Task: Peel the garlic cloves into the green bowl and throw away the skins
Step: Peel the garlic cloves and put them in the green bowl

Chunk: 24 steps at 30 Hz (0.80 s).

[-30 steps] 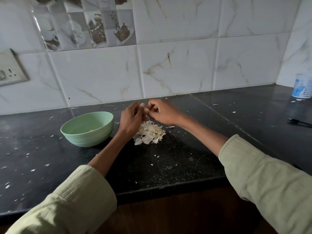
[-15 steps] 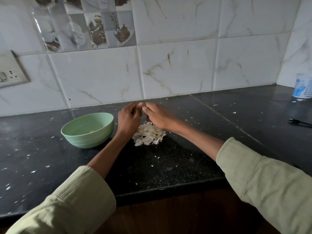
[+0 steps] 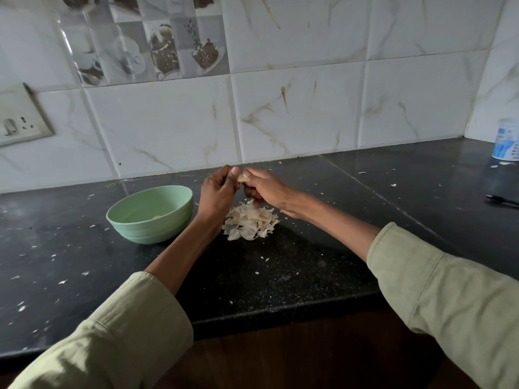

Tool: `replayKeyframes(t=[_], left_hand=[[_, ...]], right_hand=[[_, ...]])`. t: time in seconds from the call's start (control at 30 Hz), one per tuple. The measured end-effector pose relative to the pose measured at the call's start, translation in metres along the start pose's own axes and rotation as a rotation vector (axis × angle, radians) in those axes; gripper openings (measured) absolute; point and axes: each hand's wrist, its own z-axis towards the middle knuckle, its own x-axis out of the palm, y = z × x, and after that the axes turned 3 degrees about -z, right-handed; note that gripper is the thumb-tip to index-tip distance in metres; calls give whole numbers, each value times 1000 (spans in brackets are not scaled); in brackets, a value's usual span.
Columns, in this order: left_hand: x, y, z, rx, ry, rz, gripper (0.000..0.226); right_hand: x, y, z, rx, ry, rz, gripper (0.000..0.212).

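A pale garlic clove (image 3: 241, 178) is pinched between the fingertips of my left hand (image 3: 217, 192) and my right hand (image 3: 264, 188), which meet above the black counter. Directly beneath them lies a heap of white garlic skins (image 3: 248, 221). The green bowl (image 3: 150, 213) stands on the counter just left of my left hand, with a small pale piece showing at its bottom. Most of the clove is hidden by my fingers.
Small skin flakes are scattered over the black counter (image 3: 280, 276). A white and blue tub (image 3: 507, 143) stands at the far right by the wall, with a black pen (image 3: 502, 200) in front of it. A wall socket (image 3: 19, 124) sits at left. The counter's front edge runs below my forearms.
My hands dipped toward the skin heap half a second ago and have risen again, fingertips together on the clove. The bowl and the heap have not moved.
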Motion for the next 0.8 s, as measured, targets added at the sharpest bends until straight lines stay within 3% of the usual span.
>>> replayKeyframes(t=[0.27,0.37,0.5,0.63,0.8], left_hand=[[2,-6,-1,-85,51,-208,28],[1,-7,-2,-81,74,-203,31],[3,-4,1,-79,38,-116,34],[3,-4,0,-35,-23,73,39],[2,-1,3,-12,-74,166,40]], right_hand=[[-6,-1,0,-14,-35,-36,26],[-8,-2,0,-39,-77,-89,37],[-9,-8,7,-66,-213,-216,34],[-9,-11,13,-116,-288,-143,18],[-11,-8,9,-109,-244,-44,32]])
